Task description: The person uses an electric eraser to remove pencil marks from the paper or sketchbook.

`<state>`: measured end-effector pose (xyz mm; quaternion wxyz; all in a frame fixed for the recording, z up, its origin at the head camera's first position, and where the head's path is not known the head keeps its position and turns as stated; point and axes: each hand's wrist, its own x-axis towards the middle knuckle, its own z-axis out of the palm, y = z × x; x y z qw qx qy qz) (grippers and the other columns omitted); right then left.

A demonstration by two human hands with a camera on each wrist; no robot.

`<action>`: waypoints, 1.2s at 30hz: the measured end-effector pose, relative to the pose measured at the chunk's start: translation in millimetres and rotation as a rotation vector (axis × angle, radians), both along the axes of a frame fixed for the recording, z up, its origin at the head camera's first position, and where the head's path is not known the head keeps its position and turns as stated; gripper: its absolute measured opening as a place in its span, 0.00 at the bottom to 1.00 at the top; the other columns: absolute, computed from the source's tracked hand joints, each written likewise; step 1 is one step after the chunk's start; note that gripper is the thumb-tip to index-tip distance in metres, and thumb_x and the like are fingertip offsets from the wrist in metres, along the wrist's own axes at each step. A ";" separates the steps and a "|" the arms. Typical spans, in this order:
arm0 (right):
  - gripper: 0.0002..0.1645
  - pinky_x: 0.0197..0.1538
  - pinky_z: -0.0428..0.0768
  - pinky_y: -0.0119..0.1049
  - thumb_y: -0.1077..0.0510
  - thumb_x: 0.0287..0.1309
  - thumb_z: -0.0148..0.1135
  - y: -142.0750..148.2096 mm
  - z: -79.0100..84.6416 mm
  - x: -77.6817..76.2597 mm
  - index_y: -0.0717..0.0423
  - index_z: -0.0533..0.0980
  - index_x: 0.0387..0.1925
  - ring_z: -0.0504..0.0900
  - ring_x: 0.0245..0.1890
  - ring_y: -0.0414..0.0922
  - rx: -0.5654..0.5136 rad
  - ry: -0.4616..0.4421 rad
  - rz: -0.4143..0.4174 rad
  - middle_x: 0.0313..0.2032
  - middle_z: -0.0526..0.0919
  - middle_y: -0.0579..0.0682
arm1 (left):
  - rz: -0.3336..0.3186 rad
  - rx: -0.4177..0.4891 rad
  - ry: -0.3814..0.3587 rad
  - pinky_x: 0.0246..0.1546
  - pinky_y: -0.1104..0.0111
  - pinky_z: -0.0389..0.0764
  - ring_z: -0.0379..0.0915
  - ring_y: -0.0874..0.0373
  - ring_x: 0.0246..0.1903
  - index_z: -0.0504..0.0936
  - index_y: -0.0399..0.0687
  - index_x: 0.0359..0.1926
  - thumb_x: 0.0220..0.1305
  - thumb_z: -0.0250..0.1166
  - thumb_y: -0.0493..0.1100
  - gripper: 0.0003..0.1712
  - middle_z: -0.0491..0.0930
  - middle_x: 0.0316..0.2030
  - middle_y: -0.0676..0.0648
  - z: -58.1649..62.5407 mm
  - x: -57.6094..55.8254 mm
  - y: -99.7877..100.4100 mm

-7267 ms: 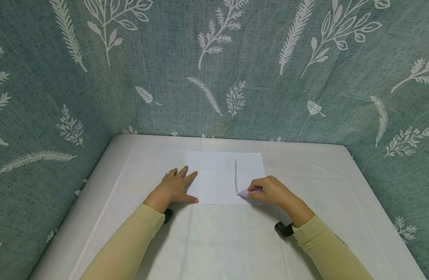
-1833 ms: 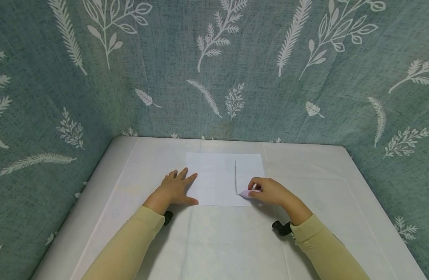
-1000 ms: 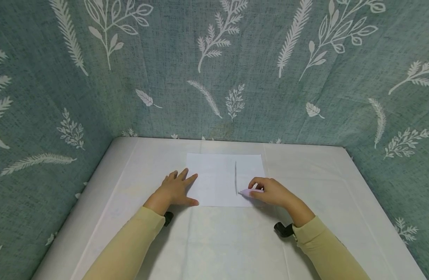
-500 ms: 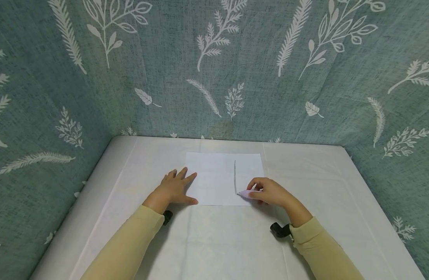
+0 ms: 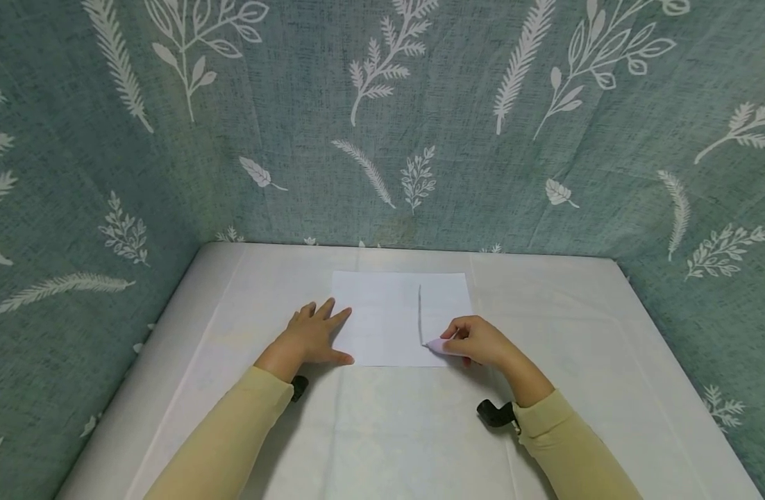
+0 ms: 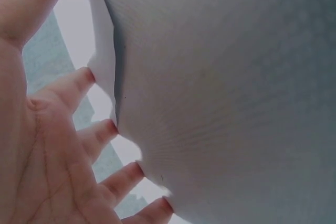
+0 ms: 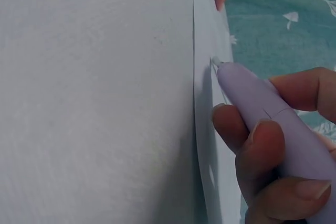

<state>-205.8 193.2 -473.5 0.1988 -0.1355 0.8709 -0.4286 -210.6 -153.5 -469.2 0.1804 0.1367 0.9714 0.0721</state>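
Note:
A white sheet of paper (image 5: 382, 319) lies on the table and carries one dark, straight line (image 5: 420, 312). With fingers spread, my left hand (image 5: 310, 338) rests at the sheet's left edge; the left wrist view shows its fingertips (image 6: 107, 127) pressing along the paper. My right hand (image 5: 482, 342) grips a thick lilac pen-shaped tool (image 7: 278, 114) between thumb and fingers. Its narrow, pale tip (image 7: 216, 62) points left at the lower end of the line, right at the paper's surface.
A white cloth (image 5: 414, 430) covers the table, and a green-blue curtain with white leaf prints (image 5: 457, 180) stands behind and at both sides. Black wrist cameras (image 5: 496, 414) sit below each hand, near the sleeve cuffs.
The lilac tool's tip has made small shifts around the line's lower end, and my right wrist has turned slightly. My left hand and the paper have stayed put.

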 end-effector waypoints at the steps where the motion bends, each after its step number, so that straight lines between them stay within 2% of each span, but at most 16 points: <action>1: 0.08 0.17 0.67 0.34 0.59 0.59 0.66 -0.5 0.0 0.1 0.56 0.84 0.39 0.74 0.14 0.44 0.001 -0.001 -0.002 0.22 0.78 0.49 | 0.002 -0.001 0.001 0.69 0.36 0.50 0.41 0.27 0.73 0.55 0.58 0.79 0.50 0.71 0.72 0.61 0.45 0.78 0.36 -0.1 0.3 0.0; 13: 0.09 0.16 0.65 0.33 0.59 0.57 0.66 -5.7 -0.8 2.9 0.55 0.87 0.39 0.74 0.12 0.43 0.015 0.009 -0.049 0.15 0.78 0.50 | -0.001 -0.004 0.002 0.69 0.36 0.50 0.41 0.27 0.73 0.56 0.58 0.79 0.49 0.71 0.72 0.61 0.45 0.78 0.36 0.6 1.0 0.3; 22: 0.10 0.16 0.65 0.33 0.60 0.56 0.66 -6.3 -0.8 3.6 0.56 0.87 0.39 0.74 0.12 0.43 0.015 -0.008 -0.074 0.17 0.80 0.51 | -0.007 0.000 -0.005 0.69 0.36 0.49 0.41 0.27 0.73 0.55 0.58 0.79 0.50 0.71 0.72 0.61 0.45 0.78 0.36 -0.2 0.3 -0.9; 29: 0.10 0.20 0.67 0.33 0.61 0.57 0.65 -6.4 -1.1 3.2 0.60 0.86 0.40 0.75 0.13 0.42 0.008 0.006 -0.047 0.19 0.81 0.50 | -0.006 0.012 -0.001 0.69 0.36 0.49 0.40 0.27 0.74 0.55 0.57 0.79 0.50 0.71 0.72 0.61 0.44 0.78 0.36 -0.2 0.8 -2.4; 36: 0.10 0.21 0.67 0.32 0.60 0.58 0.65 -7.0 0.8 2.4 0.60 0.86 0.40 0.75 0.14 0.43 0.023 0.012 -0.092 0.17 0.80 0.51 | -0.011 0.012 0.008 0.69 0.35 0.50 0.41 0.27 0.73 0.56 0.57 0.79 0.50 0.71 0.72 0.61 0.45 0.78 0.36 -1.9 0.4 -2.6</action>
